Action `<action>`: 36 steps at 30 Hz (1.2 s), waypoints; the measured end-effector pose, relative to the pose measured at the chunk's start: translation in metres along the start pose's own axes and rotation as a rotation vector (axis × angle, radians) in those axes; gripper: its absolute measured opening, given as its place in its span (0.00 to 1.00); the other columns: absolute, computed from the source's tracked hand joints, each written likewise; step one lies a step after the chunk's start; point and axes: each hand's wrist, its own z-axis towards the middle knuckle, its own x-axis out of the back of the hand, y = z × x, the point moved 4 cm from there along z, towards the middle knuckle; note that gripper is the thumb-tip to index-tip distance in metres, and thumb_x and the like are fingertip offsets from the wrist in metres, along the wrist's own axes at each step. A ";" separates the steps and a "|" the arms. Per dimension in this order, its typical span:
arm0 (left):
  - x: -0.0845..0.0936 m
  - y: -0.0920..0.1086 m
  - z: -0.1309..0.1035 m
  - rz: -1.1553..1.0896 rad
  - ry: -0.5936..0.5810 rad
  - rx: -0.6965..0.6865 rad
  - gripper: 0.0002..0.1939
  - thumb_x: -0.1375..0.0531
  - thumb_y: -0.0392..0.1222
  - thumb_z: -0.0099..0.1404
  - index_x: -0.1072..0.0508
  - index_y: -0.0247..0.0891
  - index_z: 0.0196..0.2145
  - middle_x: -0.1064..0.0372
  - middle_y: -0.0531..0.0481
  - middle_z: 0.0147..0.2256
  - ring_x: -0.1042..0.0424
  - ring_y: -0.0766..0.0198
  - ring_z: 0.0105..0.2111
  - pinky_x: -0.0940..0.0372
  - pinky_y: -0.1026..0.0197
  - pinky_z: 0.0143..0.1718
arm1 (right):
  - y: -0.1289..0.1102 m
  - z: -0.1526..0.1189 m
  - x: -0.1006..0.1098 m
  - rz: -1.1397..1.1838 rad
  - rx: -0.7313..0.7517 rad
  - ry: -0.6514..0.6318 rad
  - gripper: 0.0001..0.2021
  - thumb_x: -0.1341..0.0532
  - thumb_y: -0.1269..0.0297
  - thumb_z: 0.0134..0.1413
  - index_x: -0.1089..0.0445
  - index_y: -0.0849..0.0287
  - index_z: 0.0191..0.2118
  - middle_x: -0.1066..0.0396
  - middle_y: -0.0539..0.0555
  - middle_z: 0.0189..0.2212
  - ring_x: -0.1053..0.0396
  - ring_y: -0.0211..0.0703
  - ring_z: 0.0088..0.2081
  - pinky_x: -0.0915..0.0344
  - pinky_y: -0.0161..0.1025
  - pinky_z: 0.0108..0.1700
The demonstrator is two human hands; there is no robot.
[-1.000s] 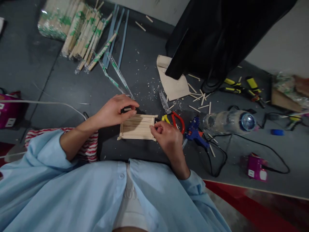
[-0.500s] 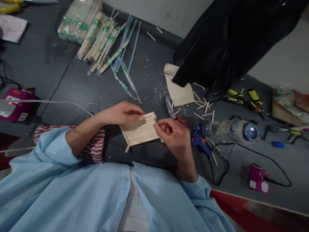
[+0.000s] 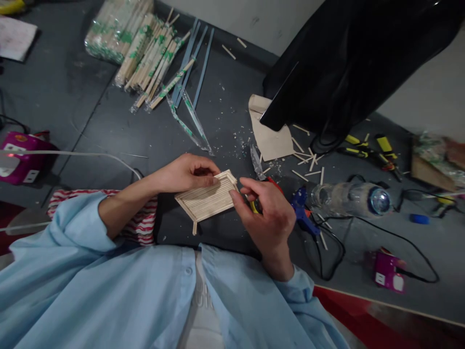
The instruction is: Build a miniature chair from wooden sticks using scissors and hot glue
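Holding: our left hand grasps the tilted stick panel.
Right hand: half-curled at its edge; we cannot tell whether it grips.
Glue gun: on the bench.

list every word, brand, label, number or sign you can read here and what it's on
No text can be read with certainty.
White undershirt: raised lettering, too faint and blurred to read.
Wrapped sticks: green print on the clear wrappers, too small and blurred.
Slatted stick panel: no lettering shows.
Water bottle: no readable label.
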 end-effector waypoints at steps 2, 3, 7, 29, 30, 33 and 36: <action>-0.001 0.001 -0.001 0.000 -0.007 0.003 0.12 0.40 0.44 0.63 0.23 0.34 0.39 0.24 0.50 0.32 0.28 0.68 0.31 0.33 0.66 0.33 | -0.005 0.000 -0.001 -0.046 0.039 0.029 0.10 0.37 0.61 0.61 0.26 0.55 0.46 0.23 0.50 0.31 0.28 0.38 0.31 0.32 0.36 0.38; -0.002 0.001 -0.001 -0.004 -0.012 0.005 0.12 0.40 0.44 0.63 0.24 0.34 0.39 0.25 0.50 0.32 0.28 0.68 0.30 0.33 0.66 0.33 | -0.007 0.000 -0.001 -0.064 0.054 0.043 0.09 0.37 0.61 0.61 0.27 0.56 0.46 0.23 0.50 0.31 0.28 0.38 0.31 0.32 0.36 0.38; -0.005 0.002 -0.002 -0.040 -0.027 0.011 0.11 0.40 0.44 0.63 0.24 0.33 0.39 0.26 0.51 0.31 0.29 0.68 0.29 0.34 0.66 0.32 | -0.012 -0.001 -0.004 -0.119 0.101 0.073 0.07 0.38 0.62 0.62 0.27 0.56 0.44 0.22 0.51 0.31 0.27 0.38 0.31 0.33 0.36 0.37; -0.008 0.007 -0.004 -0.070 -0.048 -0.060 0.11 0.38 0.42 0.63 0.22 0.33 0.40 0.25 0.50 0.31 0.29 0.68 0.30 0.34 0.66 0.32 | -0.015 -0.007 -0.004 -0.065 0.163 0.141 0.06 0.36 0.69 0.60 0.29 0.54 0.43 0.20 0.50 0.33 0.24 0.37 0.32 0.30 0.35 0.36; -0.008 0.007 -0.004 -0.070 -0.048 -0.062 0.11 0.38 0.42 0.63 0.22 0.33 0.40 0.24 0.49 0.32 0.29 0.68 0.30 0.34 0.66 0.32 | -0.015 -0.007 -0.003 -0.059 0.162 0.144 0.06 0.36 0.68 0.60 0.29 0.54 0.43 0.20 0.50 0.33 0.24 0.37 0.32 0.30 0.35 0.37; -0.008 0.008 -0.004 -0.063 -0.044 -0.074 0.11 0.39 0.42 0.63 0.22 0.33 0.40 0.24 0.48 0.33 0.28 0.68 0.31 0.34 0.66 0.33 | -0.015 -0.007 -0.004 -0.047 0.140 0.131 0.05 0.37 0.67 0.60 0.28 0.54 0.42 0.20 0.51 0.32 0.24 0.38 0.32 0.30 0.36 0.37; -0.008 0.007 -0.004 -0.053 -0.047 -0.084 0.11 0.39 0.42 0.64 0.22 0.33 0.41 0.24 0.49 0.33 0.28 0.68 0.31 0.34 0.67 0.33 | -0.014 -0.007 -0.005 -0.047 0.114 0.109 0.04 0.37 0.66 0.61 0.27 0.54 0.42 0.20 0.51 0.31 0.24 0.39 0.32 0.29 0.36 0.38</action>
